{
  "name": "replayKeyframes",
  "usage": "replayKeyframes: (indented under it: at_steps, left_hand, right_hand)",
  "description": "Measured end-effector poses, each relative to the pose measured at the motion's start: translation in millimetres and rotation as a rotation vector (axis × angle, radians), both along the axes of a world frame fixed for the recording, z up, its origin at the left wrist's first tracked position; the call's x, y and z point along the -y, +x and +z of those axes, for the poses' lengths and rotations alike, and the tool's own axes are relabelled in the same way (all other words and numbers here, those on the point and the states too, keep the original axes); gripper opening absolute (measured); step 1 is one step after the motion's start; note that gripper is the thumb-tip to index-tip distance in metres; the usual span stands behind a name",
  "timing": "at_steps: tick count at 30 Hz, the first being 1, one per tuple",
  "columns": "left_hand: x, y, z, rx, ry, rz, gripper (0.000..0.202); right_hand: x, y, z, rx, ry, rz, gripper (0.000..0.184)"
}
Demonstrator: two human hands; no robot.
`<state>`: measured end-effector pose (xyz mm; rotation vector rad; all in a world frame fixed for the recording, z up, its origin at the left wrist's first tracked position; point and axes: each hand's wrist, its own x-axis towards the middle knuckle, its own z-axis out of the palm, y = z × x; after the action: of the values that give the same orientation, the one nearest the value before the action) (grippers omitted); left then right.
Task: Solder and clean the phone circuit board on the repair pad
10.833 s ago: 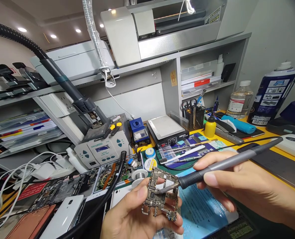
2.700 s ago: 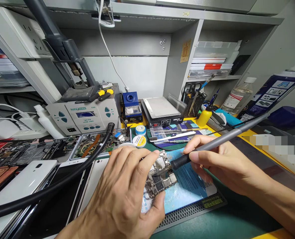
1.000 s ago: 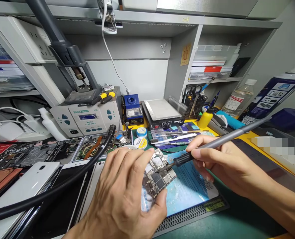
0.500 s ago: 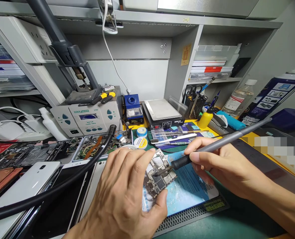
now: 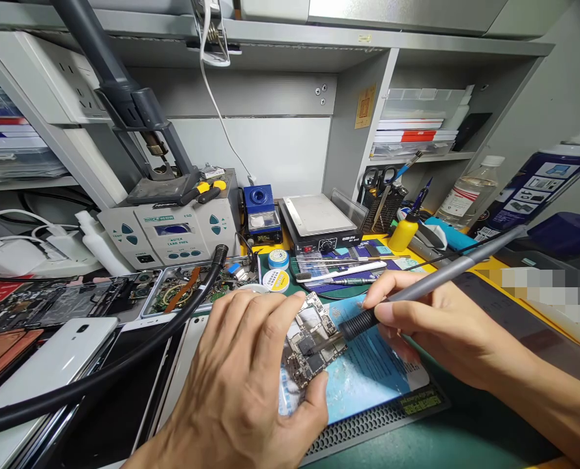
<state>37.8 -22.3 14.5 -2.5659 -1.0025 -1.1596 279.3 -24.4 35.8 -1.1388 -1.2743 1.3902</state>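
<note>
My left hand (image 5: 251, 371) grips a small phone circuit board (image 5: 304, 322) by its edges, thumb below and fingers above. The board is tilted over a blue sheet (image 5: 368, 365). In my right hand (image 5: 417, 316), a soldering iron (image 5: 431, 280) with a grey handle and black ribbed front is held like a pen. Its metal tip lies over the middle of the board; whether it touches the surface I cannot tell. My left fingers cover the board's left edge.
Behind are a hot-air station (image 5: 173, 228), a blue iron stand (image 5: 259, 205) and a flat heating plate (image 5: 319, 215). A black hose (image 5: 124, 365) crosses several phones at left. Flux tins (image 5: 276, 280), a white brush (image 5: 343, 271) and a yellow bottle (image 5: 403, 233) stand or lie beyond my hands.
The soldering iron's tip has slid slightly right and down across the board, and its handle has shifted a little. My left hand and the board stay nearly still.
</note>
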Motion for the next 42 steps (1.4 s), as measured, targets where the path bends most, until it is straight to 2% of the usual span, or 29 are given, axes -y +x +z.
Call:
replayKeyframes:
  at_steps: [21,42]
  left_hand:
    - [1.2,-3.5,-0.8,0.004,0.001,-0.003,0.053]
    - [-1.3,-0.4,-1.0,0.001,0.019,-0.006,0.054]
  right_hand:
    - [-1.4,2.4,-2.7,-0.01,0.049,-0.053,0.005]
    - [-1.7,3.5,-2.0,-0.034,-0.001,-0.046,0.008]
